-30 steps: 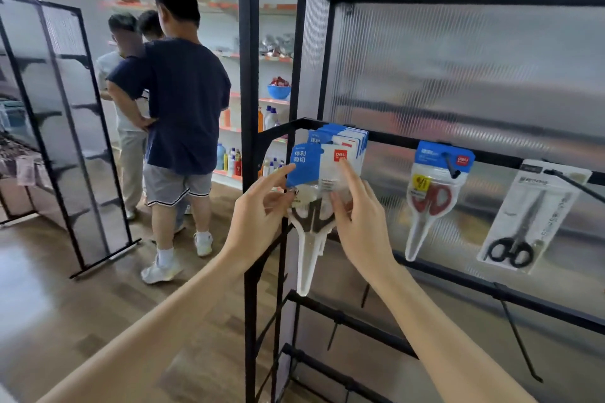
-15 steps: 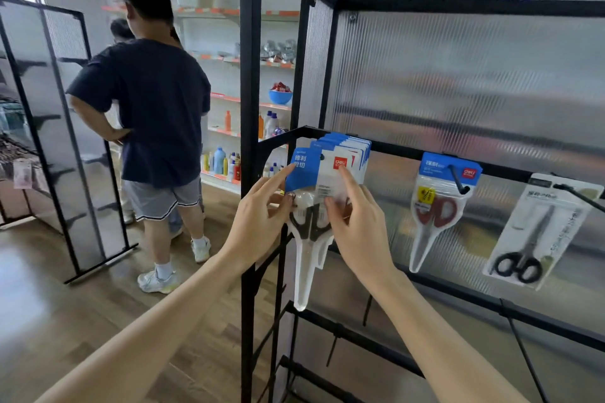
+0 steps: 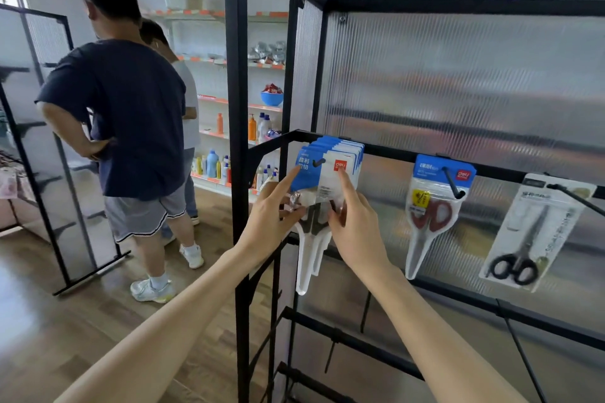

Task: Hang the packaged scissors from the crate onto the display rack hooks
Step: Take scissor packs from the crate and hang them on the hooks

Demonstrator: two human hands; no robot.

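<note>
A stack of packaged scissors (image 3: 330, 160) with blue and white cards hangs on the leftmost hook of the black display rack (image 3: 236, 141). The hook's tip shows through the hole of the front card. My left hand (image 3: 271, 219) pinches the front pack's left side, index finger stretched up along the card edge. My right hand (image 3: 358, 226) holds its right side, index finger pressing the card below the red logo. White blade covers hang below my hands. No crate is in view.
A red-handled scissors pack (image 3: 432, 209) and a black-handled scissors pack (image 3: 537, 235) hang on hooks to the right. Bare hooks stick out on the lower rails. Two people (image 3: 131, 127) stand left beside another rack panel (image 3: 49, 147). Shelves of bottles (image 3: 226, 141) line the back wall.
The front pack has settled back against the stack, with the hook tip now showing through its hole. My hands stay on it. The person in the dark shirt has shifted.
</note>
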